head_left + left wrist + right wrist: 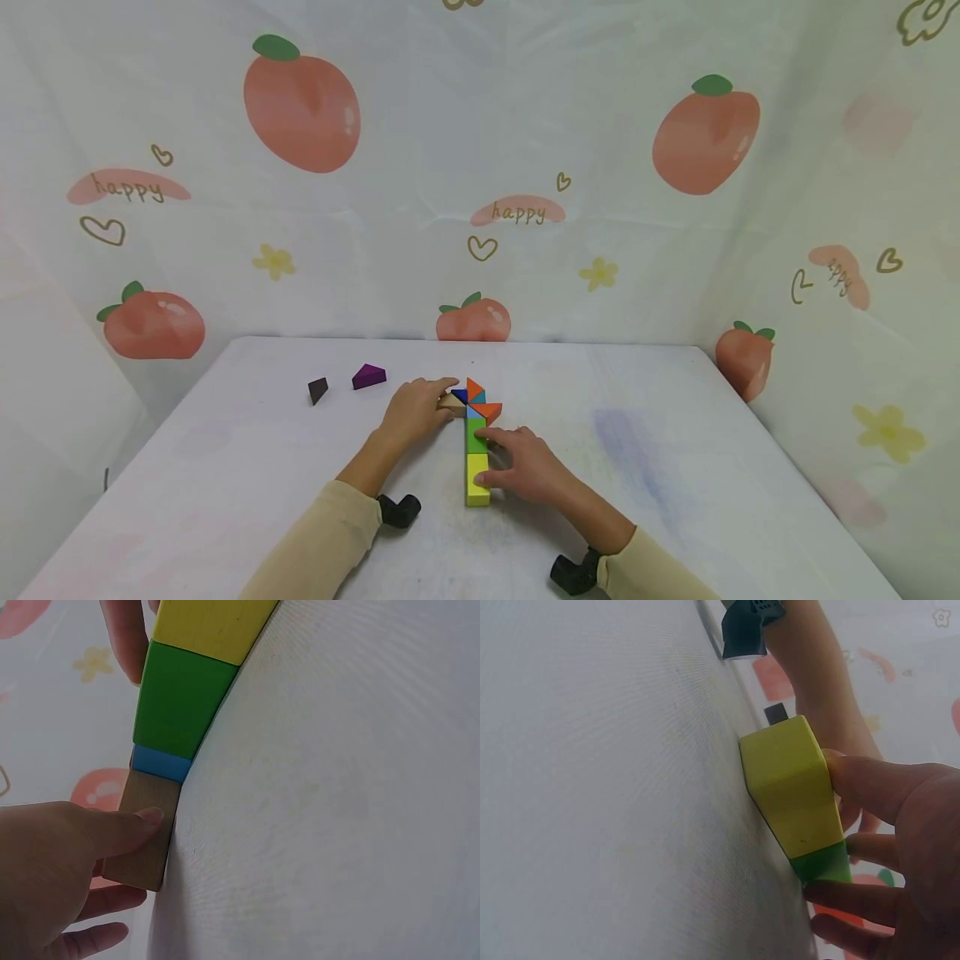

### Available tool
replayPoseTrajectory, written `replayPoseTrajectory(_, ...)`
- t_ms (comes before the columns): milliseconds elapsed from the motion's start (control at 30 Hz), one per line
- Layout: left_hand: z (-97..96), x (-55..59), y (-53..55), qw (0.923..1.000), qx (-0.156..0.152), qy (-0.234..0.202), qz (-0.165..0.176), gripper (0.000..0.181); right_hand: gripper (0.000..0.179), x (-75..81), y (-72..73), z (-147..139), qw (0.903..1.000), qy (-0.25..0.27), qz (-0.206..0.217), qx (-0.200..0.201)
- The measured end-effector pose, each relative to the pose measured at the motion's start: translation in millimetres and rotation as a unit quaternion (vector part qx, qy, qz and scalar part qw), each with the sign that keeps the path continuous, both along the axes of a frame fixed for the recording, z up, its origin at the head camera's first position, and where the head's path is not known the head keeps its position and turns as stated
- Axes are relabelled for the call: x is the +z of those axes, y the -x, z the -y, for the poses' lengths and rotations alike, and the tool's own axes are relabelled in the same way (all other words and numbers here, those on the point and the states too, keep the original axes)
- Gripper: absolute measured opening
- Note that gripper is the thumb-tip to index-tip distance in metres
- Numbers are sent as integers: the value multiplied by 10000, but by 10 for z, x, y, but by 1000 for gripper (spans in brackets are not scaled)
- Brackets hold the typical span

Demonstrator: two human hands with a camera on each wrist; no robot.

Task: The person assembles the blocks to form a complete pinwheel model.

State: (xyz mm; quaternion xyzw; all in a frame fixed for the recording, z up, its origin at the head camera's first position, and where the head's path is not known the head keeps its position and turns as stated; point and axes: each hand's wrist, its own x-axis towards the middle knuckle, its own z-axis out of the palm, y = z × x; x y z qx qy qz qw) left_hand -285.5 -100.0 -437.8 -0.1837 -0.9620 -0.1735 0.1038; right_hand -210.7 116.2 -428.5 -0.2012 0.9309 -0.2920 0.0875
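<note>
In the head view a pinwheel of small blocks lies mid-table above a column made of a green block (476,442) and a yellow block (477,493). My left hand (416,408) pinches a plain wooden block (142,840), its thumb along the near face and its fingers partly hidden behind. That block meets a light-blue block (161,763) at the column's top. Orange triangles (489,411) and a dark-blue triangle (460,397) sit around the same centre. My right hand (528,462) touches the column with extended fingers, index at the green block, thumb at the yellow block (791,769).
A purple block (369,377) and a dark triangular block (318,390) lie apart on the white table (240,467), at the back left. A white cloth (405,167) printed with fruit hangs behind the table. Black wrist devices sit at both sleeves.
</note>
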Motion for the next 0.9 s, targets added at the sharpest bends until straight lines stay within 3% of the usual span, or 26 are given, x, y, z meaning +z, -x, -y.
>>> replayPoseTrajectory(367, 2, -12, 6, 9999, 18, -133, 8, 49, 65, -12, -5, 6, 10000, -9, 34, -33)
replayPoseTrajectory(900, -3, -32, 24, 9990, 220, -213, 332, 49, 64, -21, 1, -5, 10000, 42, 27, 6)
